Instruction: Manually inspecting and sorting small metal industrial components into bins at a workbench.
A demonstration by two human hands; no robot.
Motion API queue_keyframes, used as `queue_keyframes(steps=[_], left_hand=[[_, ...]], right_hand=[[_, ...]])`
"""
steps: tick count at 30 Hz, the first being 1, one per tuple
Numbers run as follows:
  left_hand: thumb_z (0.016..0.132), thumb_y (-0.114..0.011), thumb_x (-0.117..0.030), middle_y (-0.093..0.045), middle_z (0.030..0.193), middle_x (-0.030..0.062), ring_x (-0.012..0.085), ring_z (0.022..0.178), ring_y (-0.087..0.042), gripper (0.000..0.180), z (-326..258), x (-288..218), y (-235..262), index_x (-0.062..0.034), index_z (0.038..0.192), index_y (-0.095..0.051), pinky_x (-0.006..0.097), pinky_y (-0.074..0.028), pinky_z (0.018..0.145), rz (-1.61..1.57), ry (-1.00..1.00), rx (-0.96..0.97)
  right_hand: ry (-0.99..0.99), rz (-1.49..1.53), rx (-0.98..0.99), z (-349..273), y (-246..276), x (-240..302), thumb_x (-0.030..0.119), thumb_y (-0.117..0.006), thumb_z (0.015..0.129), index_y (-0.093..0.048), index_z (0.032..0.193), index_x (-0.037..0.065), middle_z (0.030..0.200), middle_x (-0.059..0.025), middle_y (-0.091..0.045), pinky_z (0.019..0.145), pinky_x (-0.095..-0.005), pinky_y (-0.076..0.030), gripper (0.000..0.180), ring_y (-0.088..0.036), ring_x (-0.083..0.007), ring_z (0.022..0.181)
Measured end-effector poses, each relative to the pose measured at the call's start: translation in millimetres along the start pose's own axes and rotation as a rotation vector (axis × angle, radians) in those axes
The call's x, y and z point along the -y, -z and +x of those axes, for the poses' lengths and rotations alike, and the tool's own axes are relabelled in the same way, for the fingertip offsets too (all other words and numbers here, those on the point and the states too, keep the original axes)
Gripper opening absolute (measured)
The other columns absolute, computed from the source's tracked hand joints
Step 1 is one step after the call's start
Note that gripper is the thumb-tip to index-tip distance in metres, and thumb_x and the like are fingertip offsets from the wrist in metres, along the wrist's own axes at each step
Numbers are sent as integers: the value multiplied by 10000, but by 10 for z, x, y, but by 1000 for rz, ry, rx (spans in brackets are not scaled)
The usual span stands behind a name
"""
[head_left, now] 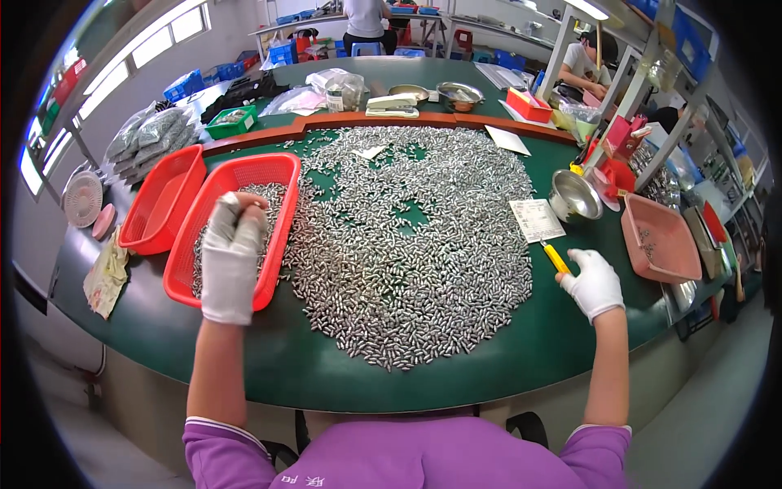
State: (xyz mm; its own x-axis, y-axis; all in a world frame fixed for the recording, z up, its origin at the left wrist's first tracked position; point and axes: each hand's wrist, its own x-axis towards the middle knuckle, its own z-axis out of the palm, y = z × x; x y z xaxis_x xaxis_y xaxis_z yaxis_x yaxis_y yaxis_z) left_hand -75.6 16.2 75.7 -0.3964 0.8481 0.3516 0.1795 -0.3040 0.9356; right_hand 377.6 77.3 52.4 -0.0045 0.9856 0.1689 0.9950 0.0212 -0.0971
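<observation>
Many small silvery metal pieces [423, 285] lie spread in a wide heap across the green table [285, 359]. My left hand [230, 261], in a white glove with bare fingertips, hovers over a red perforated basket [177, 277] that contains more of these pieces. Its fingers are bent together; whatever they pinch is too small to make out. At the heap's right side, my right hand [595, 285], gloved likewise, grips the near end of a yellow-handled tool [555, 258]. The tool's thin metal tip points toward a printed paper slip [536, 220].
Left of the basket stands another red basket [163, 200]; a cloth [106, 277] lies near it. A wooden strip [366, 120] borders the heap's far side. On the right are a metal bowl [575, 196] and a pink tray [660, 240]. A co-worker [582, 69] sits beyond.
</observation>
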Motion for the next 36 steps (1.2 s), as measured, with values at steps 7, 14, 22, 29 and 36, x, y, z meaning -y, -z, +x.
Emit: queue_keyframes(steps=[7,14,22,29,36], left_hand=[[821,-679,-53,-637,1000,140,311,895,-626,89,235,494,621,-3,878,-633,365,-496,803,1016,-214,-24],[767,-683,43,-593,963,92,270,877,-594,141,-370,32,307,-35,851,-601,360,-489,751,845,-525,-177],[628,-759,33,-547,757,92,309,734,-560,266,-1389,-29,-63,-51,677,-511,416,-449,635,846,-526,245],[634,-765,30,-548,744,99,315,719,-549,217,-1744,120,-42,-35,682,-563,424,-435,617,984,-449,241],[667,-758,-10,-564,765,88,299,767,-570,154,-1786,136,-13,-56,740,-630,404,-457,650,914,-378,224]], right_hand=[[-110,59,-16,-16,-321,-49,269,-722,798,-683,1099,99,1040,-137,-650,847,-413,-522,348,-648,-326,944],[-94,592,-320,-93,-391,-123,179,-591,921,-588,1067,-13,921,-148,-673,764,-338,-527,241,-667,-240,793],[345,1102,515,-1336,-130,1023,422,-528,971,-403,1385,12,936,-182,-677,776,-390,-520,596,-677,-328,824],[674,517,484,-1613,-127,1465,222,-591,907,-315,1502,135,677,-153,-630,547,-426,-504,662,-618,-324,564],[763,404,569,-1717,-205,1633,217,-503,935,-253,1526,161,635,-130,-629,543,-440,-510,644,-608,-323,531]])
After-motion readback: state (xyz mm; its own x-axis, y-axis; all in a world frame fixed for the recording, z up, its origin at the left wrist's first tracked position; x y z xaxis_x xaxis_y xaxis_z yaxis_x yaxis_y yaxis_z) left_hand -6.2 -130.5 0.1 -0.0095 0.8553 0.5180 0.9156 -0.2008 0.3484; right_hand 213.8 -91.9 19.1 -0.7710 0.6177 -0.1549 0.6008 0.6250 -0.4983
